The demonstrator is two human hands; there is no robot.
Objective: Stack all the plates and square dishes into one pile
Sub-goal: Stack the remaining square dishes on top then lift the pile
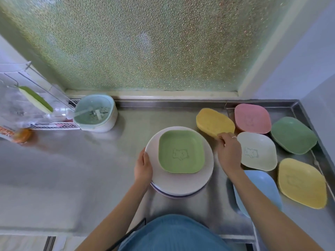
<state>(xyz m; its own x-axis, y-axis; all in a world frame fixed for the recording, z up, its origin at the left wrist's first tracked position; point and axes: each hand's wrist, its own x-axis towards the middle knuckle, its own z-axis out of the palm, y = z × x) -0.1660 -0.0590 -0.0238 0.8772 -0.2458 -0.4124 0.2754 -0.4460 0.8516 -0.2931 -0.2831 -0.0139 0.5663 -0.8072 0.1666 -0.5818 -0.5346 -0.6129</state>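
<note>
We see the left hand [143, 166] resting flat-fingered against the round plate pile [181, 183] mid-counter, topped by a light green square dish [181, 154], while the right hand [229, 152] grips the tilted yellow square dish [213, 122] just beside it.

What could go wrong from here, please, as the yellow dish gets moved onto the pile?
1. The right hand pinches only the near edge of the yellow square dish, which is tilted; it could slip and knock the pink dish beside it.
2. The round plates look unevenly stacked under the green square dish; adding more may shift the pile, though the left hand rests against its rim.
</note>
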